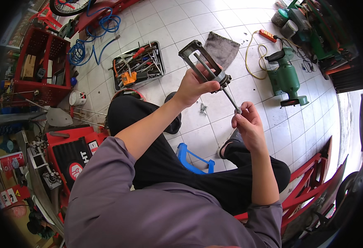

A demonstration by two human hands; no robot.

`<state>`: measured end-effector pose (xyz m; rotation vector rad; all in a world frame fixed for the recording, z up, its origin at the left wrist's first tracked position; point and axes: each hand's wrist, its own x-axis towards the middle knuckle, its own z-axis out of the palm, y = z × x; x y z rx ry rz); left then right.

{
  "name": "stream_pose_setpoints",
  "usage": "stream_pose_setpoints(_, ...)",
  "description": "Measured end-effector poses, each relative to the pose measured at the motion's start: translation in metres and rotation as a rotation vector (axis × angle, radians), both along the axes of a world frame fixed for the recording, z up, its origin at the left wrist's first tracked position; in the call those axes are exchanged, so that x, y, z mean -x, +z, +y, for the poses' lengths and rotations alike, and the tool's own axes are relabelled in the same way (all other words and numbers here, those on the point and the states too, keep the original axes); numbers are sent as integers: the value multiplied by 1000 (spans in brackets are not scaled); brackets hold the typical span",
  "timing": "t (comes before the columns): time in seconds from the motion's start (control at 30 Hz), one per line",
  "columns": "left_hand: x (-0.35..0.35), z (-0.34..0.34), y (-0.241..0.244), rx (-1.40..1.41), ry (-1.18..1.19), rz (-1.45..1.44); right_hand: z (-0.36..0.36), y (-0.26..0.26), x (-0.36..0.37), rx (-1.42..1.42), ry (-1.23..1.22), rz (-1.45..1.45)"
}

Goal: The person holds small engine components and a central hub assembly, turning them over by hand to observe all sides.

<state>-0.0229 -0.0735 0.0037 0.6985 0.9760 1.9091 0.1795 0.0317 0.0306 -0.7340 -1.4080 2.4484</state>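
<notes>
My left hand (194,88) grips a dark, greasy open metal frame (212,59) near its round toothed collar, with the thumb across the near side. A thin steel rod (230,97) passes through the collar, and its far end shows between the frame's two side bars. My right hand (249,125) pinches the rod's near end between thumb and fingers. Both hands hold the assembly tilted above the tiled floor. Several small bolts (203,109) lie on the tiles below. Beyond the frame, a grey cloth rag (223,49) is spread on the floor.
A tray (162,60) full of hand tools sits ahead on the left, near a coiled blue hose (76,51). To the right are a green bench grinder (288,77) and an orange power strip (267,35). A blue plastic stool (183,155) shows between my legs.
</notes>
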Motion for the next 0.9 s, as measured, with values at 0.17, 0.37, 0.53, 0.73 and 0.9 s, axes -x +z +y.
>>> stream_pose_setpoints(0.17,0,0,2,-10,-33,11,5,-8,-3,192,20,-3)
stream_pose_setpoints(0.37,5,-1,-8,-6,-7,33,0,-10,0,144,-18,20)
stream_pose_setpoints(0.53,2,1,-6,4,8,40,4,-2,0,269,11,-30)
stream_pose_setpoints(0.73,3,2,-9,-8,12,43,0,-4,-2,59,1,25)
stream_pose_setpoints(0.9,2,3,-9,-17,-6,32,5,-14,-3,181,-3,-58)
